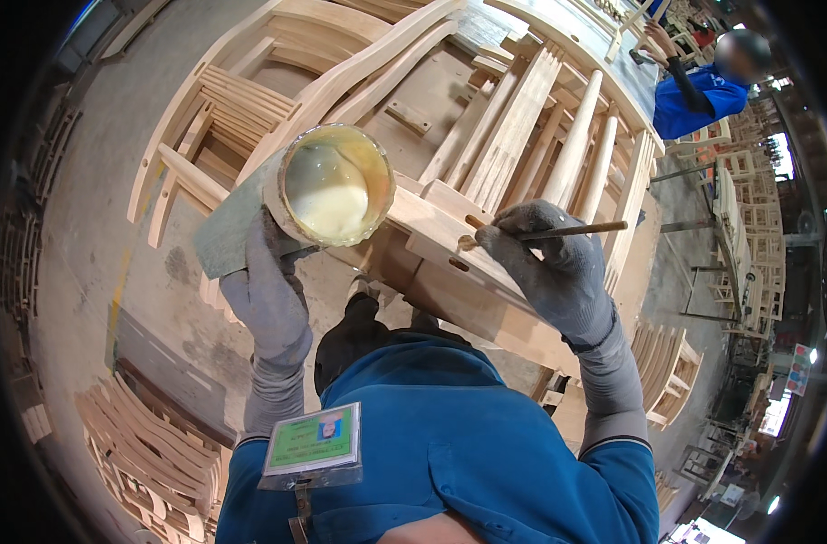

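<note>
My left hand (273,295), in a grey glove, is closed round a cup (275,195) at the left of centre. Pale creamy liquid (336,201) lies in the cup, and its rim is crusted. A stiff grey-green sheet (230,227) sits between that hand and the cup; how it is held is hidden. In my gloved right hand (563,263) a thin brush (599,228) is pinched, its tip pointing left. That tip is at a pale wooden rail (427,216), close to an oval slot (474,221). Another slot (459,265) shows nearer to me.
Wooden frame parts with round spindles (578,136) lie beyond the rail. Curved wooden frames (241,100) stand at the far left. Stacked wooden parts (150,435) are at the lower left. A person in blue (699,100) works at the far right.
</note>
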`<action>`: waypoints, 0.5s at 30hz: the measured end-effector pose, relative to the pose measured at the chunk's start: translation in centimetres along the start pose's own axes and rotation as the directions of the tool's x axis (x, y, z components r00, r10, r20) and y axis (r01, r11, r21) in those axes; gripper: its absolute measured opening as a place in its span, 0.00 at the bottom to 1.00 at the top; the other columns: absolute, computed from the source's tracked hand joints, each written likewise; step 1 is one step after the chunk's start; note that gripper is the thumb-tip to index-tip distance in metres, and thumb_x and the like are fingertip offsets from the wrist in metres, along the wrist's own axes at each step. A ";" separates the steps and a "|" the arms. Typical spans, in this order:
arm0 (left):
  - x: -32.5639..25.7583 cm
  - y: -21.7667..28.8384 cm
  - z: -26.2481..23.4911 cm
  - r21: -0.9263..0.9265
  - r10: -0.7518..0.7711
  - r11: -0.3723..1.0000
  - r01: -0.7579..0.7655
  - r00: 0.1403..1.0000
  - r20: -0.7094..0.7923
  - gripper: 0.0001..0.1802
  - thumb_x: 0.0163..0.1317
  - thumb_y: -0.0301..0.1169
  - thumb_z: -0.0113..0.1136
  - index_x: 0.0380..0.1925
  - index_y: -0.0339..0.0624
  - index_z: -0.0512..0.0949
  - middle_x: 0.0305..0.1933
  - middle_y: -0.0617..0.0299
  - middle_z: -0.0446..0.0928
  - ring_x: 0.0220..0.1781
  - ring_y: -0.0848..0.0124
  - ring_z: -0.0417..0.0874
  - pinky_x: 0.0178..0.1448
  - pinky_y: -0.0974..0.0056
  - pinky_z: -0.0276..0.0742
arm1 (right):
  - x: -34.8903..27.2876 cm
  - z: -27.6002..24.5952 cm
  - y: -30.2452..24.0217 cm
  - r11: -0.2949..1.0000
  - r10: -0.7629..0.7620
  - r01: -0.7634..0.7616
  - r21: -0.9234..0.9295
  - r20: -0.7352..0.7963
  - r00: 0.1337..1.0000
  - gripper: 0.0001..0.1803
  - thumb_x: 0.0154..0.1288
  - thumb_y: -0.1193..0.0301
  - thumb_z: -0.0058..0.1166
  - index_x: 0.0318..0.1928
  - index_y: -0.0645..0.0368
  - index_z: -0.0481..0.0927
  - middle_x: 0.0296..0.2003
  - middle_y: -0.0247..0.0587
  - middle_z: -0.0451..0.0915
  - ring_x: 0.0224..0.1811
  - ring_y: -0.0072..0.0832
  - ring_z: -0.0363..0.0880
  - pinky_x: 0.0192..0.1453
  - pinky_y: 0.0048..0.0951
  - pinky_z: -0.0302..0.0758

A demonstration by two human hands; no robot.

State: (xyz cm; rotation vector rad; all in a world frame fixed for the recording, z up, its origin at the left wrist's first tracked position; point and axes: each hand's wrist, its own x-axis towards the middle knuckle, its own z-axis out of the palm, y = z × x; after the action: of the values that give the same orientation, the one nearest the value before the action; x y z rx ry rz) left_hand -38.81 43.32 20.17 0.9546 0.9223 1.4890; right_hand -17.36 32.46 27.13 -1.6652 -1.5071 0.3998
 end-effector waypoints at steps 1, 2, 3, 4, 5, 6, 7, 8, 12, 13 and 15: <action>-0.1 -0.1 0.0 0.016 0.001 1.000 0.000 1.000 -0.019 0.16 0.67 0.31 0.47 0.50 0.31 0.71 0.44 0.55 0.76 0.36 0.75 0.80 0.33 0.73 0.78 | 0.1 0.2 0.3 1.000 -0.021 0.022 0.020 -0.024 0.999 0.09 0.58 0.71 0.61 0.26 0.61 0.74 0.18 0.40 0.73 0.18 0.28 0.72 0.22 0.28 0.66; -0.2 0.0 0.0 0.016 0.004 1.000 -0.004 1.000 -0.012 0.16 0.67 0.31 0.47 0.50 0.31 0.71 0.43 0.56 0.76 0.36 0.75 0.80 0.33 0.73 0.78 | 0.2 0.3 0.4 0.998 -0.041 0.043 0.040 -0.048 0.998 0.10 0.57 0.71 0.61 0.26 0.61 0.74 0.18 0.40 0.73 0.18 0.29 0.72 0.21 0.29 0.66; -0.3 0.2 -0.1 0.019 0.008 1.000 -0.008 1.000 -0.010 0.16 0.67 0.31 0.47 0.50 0.31 0.71 0.43 0.56 0.76 0.36 0.75 0.80 0.33 0.73 0.78 | 0.4 -0.1 -0.5 0.997 -0.004 0.003 -0.073 -0.022 1.000 0.10 0.57 0.70 0.61 0.26 0.61 0.74 0.17 0.40 0.73 0.17 0.29 0.71 0.21 0.29 0.66; -0.3 0.3 -0.2 0.022 0.012 1.000 -0.012 1.000 -0.008 0.16 0.67 0.31 0.48 0.50 0.31 0.71 0.43 0.56 0.76 0.36 0.75 0.80 0.33 0.73 0.78 | 0.2 -0.1 -0.6 0.994 0.024 -0.024 -0.102 0.003 1.000 0.10 0.57 0.70 0.61 0.26 0.61 0.74 0.17 0.40 0.73 0.17 0.29 0.71 0.21 0.29 0.66; -0.4 0.3 -0.4 0.027 -0.015 1.000 0.015 1.000 -0.015 0.16 0.67 0.30 0.47 0.50 0.31 0.71 0.44 0.56 0.76 0.37 0.74 0.80 0.35 0.72 0.79 | 0.0 -0.1 -0.6 0.990 0.054 -0.050 -0.132 0.028 0.998 0.11 0.57 0.70 0.61 0.26 0.61 0.74 0.17 0.40 0.73 0.17 0.29 0.71 0.21 0.29 0.66; -0.4 0.4 -0.5 0.032 -0.042 0.999 0.042 0.999 -0.016 0.16 0.67 0.28 0.47 0.51 0.30 0.70 0.45 0.56 0.75 0.38 0.74 0.80 0.36 0.72 0.79 | -0.1 -0.2 -0.6 0.984 0.086 -0.078 -0.163 0.045 0.995 0.11 0.57 0.69 0.61 0.26 0.61 0.74 0.18 0.40 0.73 0.17 0.30 0.71 0.21 0.29 0.66; -0.4 0.4 -0.6 0.036 -0.069 0.997 0.070 0.997 -0.015 0.15 0.67 0.27 0.47 0.51 0.30 0.70 0.47 0.56 0.75 0.39 0.73 0.80 0.38 0.71 0.80 | -0.1 -0.3 -0.7 0.985 0.108 -0.099 -0.143 0.053 0.993 0.10 0.58 0.70 0.61 0.27 0.61 0.74 0.18 0.40 0.73 0.17 0.29 0.72 0.22 0.29 0.67; -0.4 0.2 -0.7 0.042 -0.060 0.997 0.059 0.998 0.008 0.15 0.67 0.27 0.47 0.51 0.30 0.70 0.46 0.56 0.75 0.40 0.73 0.79 0.38 0.71 0.79 | 0.0 -0.3 -0.8 0.985 0.130 -0.122 -0.124 0.060 0.990 0.10 0.58 0.70 0.61 0.27 0.61 0.75 0.18 0.40 0.74 0.18 0.28 0.73 0.22 0.28 0.68; -0.6 -0.2 -0.1 0.091 0.008 0.996 -0.013 0.998 0.059 0.16 0.67 0.29 0.48 0.50 0.31 0.71 0.45 0.56 0.75 0.38 0.74 0.79 0.36 0.73 0.78 | 0.0 -0.5 0.4 0.975 0.159 -0.153 0.163 -0.023 0.987 0.08 0.57 0.72 0.61 0.31 0.62 0.76 0.20 0.39 0.77 0.22 0.25 0.77 0.25 0.25 0.71; -0.6 -0.3 0.2 0.109 0.029 0.993 -0.036 0.998 0.059 0.16 0.67 0.30 0.48 0.49 0.31 0.71 0.45 0.55 0.75 0.37 0.74 0.79 0.35 0.73 0.78 | -0.3 -1.0 0.6 0.963 0.169 -0.164 0.216 -0.003 0.986 0.07 0.58 0.78 0.59 0.36 0.64 0.75 0.28 0.42 0.81 0.31 0.25 0.81 0.34 0.23 0.77; -0.8 -0.3 0.9 0.158 0.049 0.985 -0.069 0.991 0.125 0.16 0.66 0.29 0.48 0.50 0.30 0.70 0.45 0.55 0.75 0.38 0.74 0.79 0.37 0.73 0.78 | -0.8 -2.0 -0.1 0.841 0.222 -0.171 0.513 -0.040 0.974 0.08 0.58 0.81 0.57 0.38 0.66 0.73 0.34 0.45 0.81 0.36 0.28 0.81 0.41 0.24 0.78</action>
State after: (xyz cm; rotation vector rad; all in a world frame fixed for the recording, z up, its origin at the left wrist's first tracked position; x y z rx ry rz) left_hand -37.80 42.61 20.17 1.1863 0.9442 1.4049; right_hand -16.16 30.93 28.18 -1.3887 -1.0382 0.7469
